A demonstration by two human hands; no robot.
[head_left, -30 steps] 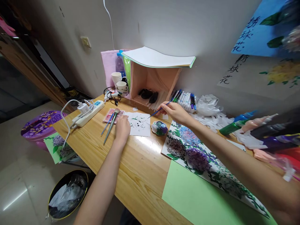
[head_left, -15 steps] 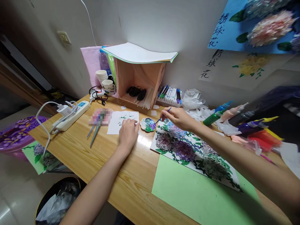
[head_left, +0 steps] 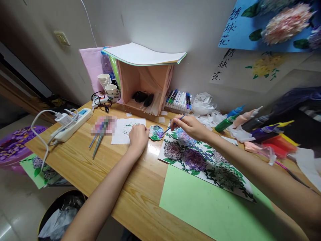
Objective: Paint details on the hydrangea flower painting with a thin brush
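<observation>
A grey wall (head_left: 200, 23) rises behind the wooden table (head_left: 135, 187). In the head view, the right grip (head_left: 186, 126) pinches a blue paintbrush (head_left: 167, 130), its tip at the palette (head_left: 156, 133) just left of that grip. The flower painting (head_left: 194, 159) lies below it. The left grip (head_left: 138, 135), curled over the white paper (head_left: 119, 132), sits beside the palette; whether it holds anything, I cannot tell.

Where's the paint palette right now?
In the head view, the paint palette sits mid-picture on the wooden table, right of the left hand and left of the flower painting. The brush in the right hand is at the palette's right edge.
</observation>
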